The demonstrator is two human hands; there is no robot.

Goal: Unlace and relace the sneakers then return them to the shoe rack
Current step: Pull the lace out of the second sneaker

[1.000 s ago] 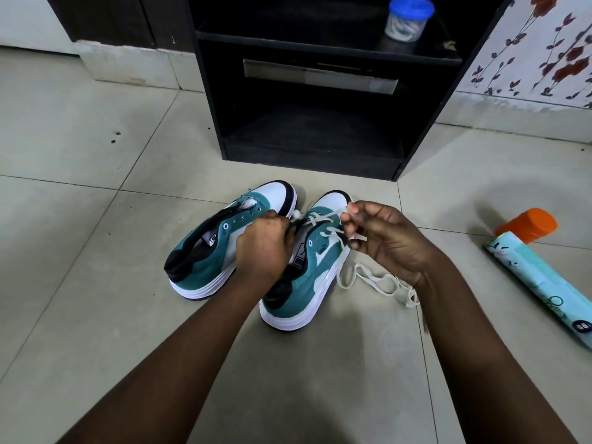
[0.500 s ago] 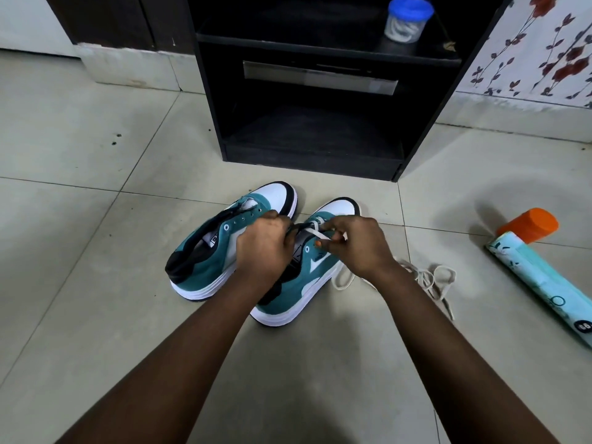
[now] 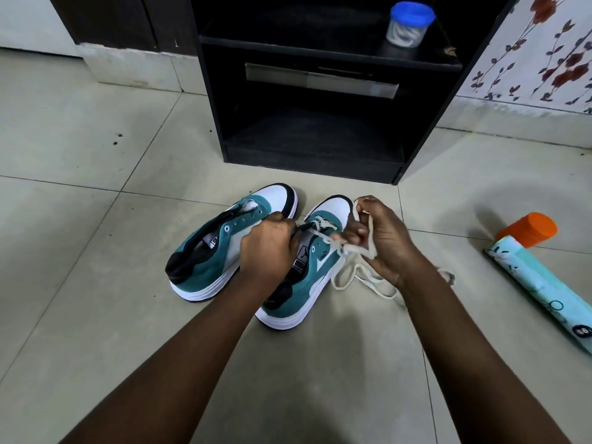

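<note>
A pale tiled floor is stretching out before a black shoe rack standing at the far side, with a blue-lidded jar sitting on its upper shelf. Two teal and white sneakers are lying side by side just near of the rack. The left sneaker is showing bare eyelets. The left hand is gripping the tongue area of the right sneaker, fingers curled. The right hand is pinching the white lace, which is trailing onto the floor at the right. An orange-capped tube is lying far right.
</note>
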